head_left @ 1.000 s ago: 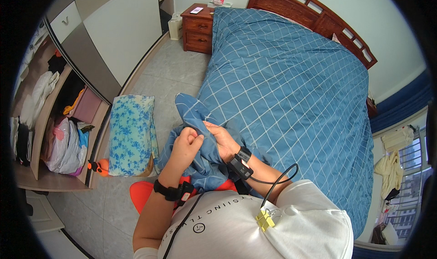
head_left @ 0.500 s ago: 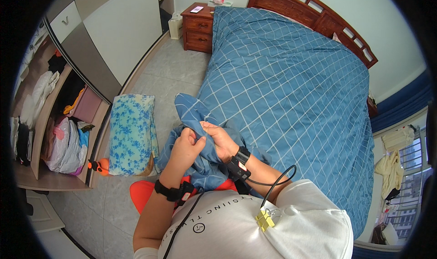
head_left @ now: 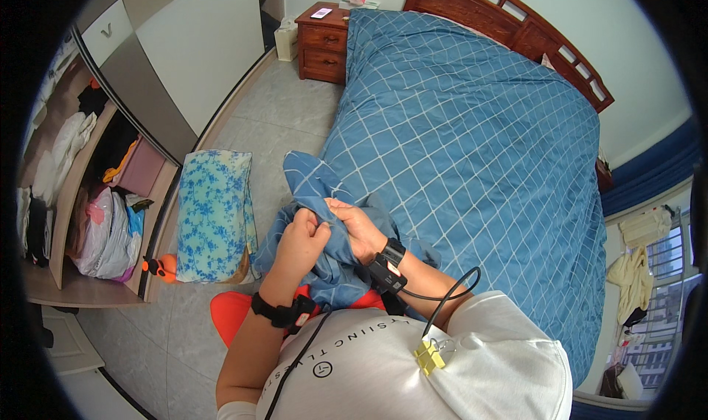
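Both hands gripped a blue checked cloth [head_left: 324, 221] at chest height beside the bed [head_left: 479, 140]; left hand [head_left: 299, 243] and right hand [head_left: 361, 232] fingers pinched one bunched edge, likely to find the seam.

One bed, one nightstand, two hands on one blue cloth.

Two hands show, a left hand [head_left: 301, 241] and a right hand [head_left: 359, 228], each wrist wearing one black band, so two bands. Between them is one blue checked cloth [head_left: 313, 185]. One bed [head_left: 479, 147] carries one blue checked cover and has one wooden headboard [head_left: 516, 33]. One wooden nightstand [head_left: 323, 44] stands at the bed's head corner, showing two drawers. One floral blue cushion [head_left: 214, 213] lies on the floor. One yellow clip [head_left: 428, 357] sits on the white shirt.
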The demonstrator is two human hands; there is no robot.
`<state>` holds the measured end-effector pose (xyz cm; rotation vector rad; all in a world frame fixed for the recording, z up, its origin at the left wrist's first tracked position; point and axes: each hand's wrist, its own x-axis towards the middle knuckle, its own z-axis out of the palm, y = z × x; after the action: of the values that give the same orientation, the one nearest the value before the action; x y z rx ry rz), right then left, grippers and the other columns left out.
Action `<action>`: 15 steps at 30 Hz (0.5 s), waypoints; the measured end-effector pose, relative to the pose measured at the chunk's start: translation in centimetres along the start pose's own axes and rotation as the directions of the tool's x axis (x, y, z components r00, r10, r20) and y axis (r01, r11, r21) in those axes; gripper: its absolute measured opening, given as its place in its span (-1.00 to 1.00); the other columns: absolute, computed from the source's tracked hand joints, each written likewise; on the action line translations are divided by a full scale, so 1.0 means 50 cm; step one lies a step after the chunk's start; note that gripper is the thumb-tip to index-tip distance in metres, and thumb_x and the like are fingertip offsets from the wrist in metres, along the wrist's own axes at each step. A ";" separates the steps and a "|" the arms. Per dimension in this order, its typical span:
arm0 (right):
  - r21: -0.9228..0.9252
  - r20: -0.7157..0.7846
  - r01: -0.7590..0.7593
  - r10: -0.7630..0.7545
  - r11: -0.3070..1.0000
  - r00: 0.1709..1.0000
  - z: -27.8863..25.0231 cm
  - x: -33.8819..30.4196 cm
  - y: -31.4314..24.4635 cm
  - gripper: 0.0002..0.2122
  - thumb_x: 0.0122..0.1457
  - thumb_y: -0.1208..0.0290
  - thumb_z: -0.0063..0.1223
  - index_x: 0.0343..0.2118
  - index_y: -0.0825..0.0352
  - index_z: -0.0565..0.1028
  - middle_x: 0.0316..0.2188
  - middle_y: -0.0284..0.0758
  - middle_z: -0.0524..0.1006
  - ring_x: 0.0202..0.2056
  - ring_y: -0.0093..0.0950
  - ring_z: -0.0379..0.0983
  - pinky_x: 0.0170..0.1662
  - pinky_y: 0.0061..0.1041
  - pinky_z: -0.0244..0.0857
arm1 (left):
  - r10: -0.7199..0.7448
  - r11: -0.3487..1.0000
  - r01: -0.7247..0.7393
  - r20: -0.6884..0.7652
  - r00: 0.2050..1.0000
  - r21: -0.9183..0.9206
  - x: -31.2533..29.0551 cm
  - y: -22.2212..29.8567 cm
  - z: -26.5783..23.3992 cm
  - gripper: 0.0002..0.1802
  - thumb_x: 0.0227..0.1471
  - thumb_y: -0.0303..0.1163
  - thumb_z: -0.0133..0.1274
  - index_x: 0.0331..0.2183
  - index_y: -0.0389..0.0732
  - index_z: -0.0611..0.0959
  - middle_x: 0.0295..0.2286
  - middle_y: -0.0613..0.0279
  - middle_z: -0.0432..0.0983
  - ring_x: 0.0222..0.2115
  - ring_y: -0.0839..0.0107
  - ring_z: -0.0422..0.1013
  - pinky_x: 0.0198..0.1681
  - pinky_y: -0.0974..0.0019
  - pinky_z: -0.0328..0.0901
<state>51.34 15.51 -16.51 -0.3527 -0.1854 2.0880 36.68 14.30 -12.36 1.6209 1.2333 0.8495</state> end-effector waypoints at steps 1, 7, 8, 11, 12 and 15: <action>0.004 0.006 -0.004 0.004 1.000 1.000 -0.001 0.000 0.000 -0.84 0.23 0.47 -0.14 -0.18 0.41 0.40 -0.26 -0.17 0.49 -0.24 -0.34 0.49 -0.14 -0.38 0.44 | 0.025 0.998 -0.025 -0.004 1.000 -0.052 -0.001 -0.001 0.001 -0.84 -0.01 -0.45 0.04 -0.44 -0.28 0.39 -0.73 0.36 0.26 -0.69 0.61 0.16 -0.62 0.42 0.09; 0.029 0.043 -0.021 0.020 0.999 0.999 -0.014 0.004 -0.004 -0.82 0.23 0.47 -0.15 -0.16 0.41 0.38 -0.24 -0.21 0.49 -0.23 -0.39 0.49 -0.12 -0.42 0.43 | 0.015 0.997 -0.015 0.008 1.000 -0.081 0.002 -0.026 -0.001 -0.89 0.06 -0.46 -0.05 -0.39 -0.32 0.42 -0.65 0.22 0.37 -0.64 0.50 0.29 -0.55 0.39 0.19; 0.021 0.035 -0.025 0.024 0.999 0.999 -0.017 0.004 -0.005 -0.82 0.23 0.48 -0.15 -0.15 0.40 0.38 -0.24 -0.21 0.49 -0.23 -0.40 0.49 -0.12 -0.42 0.43 | 0.026 0.996 -0.026 0.000 1.000 -0.088 0.003 -0.031 0.001 -0.89 0.07 -0.46 -0.06 -0.38 -0.31 0.43 -0.65 0.22 0.36 -0.63 0.51 0.28 -0.54 0.40 0.19; 0.019 0.033 -0.044 0.044 0.999 0.998 -0.024 0.006 -0.006 -0.82 0.23 0.48 -0.15 -0.14 0.39 0.38 -0.23 -0.22 0.49 -0.23 -0.42 0.49 -0.12 -0.43 0.43 | 0.005 0.994 -0.006 -0.009 1.000 -0.112 0.004 -0.047 0.005 -0.89 0.09 -0.45 -0.08 -0.37 -0.30 0.44 -0.63 0.23 0.36 -0.61 0.52 0.28 -0.52 0.41 0.20; 0.018 0.029 -0.045 0.045 0.999 0.999 -0.025 0.007 -0.006 -0.82 0.23 0.48 -0.15 -0.14 0.39 0.38 -0.23 -0.22 0.49 -0.23 -0.41 0.49 -0.12 -0.43 0.43 | 0.002 0.994 -0.003 -0.010 1.000 -0.111 0.003 -0.051 0.005 -0.88 0.09 -0.44 -0.09 -0.37 -0.30 0.45 -0.63 0.23 0.36 -0.60 0.52 0.28 -0.52 0.41 0.20; 0.013 0.028 -0.049 0.049 0.999 0.998 -0.028 0.008 -0.006 -0.82 0.23 0.48 -0.14 -0.14 0.37 0.39 -0.23 -0.23 0.49 -0.23 -0.41 0.49 -0.13 -0.42 0.43 | 0.005 0.992 -0.006 -0.011 1.000 -0.123 0.003 -0.061 0.006 -0.88 0.10 -0.44 -0.10 -0.36 -0.30 0.45 -0.63 0.24 0.35 -0.59 0.53 0.28 -0.51 0.41 0.20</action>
<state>51.83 16.00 -17.83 -0.3230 -0.1812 2.1424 35.93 14.69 -15.33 1.5233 1.1613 0.9202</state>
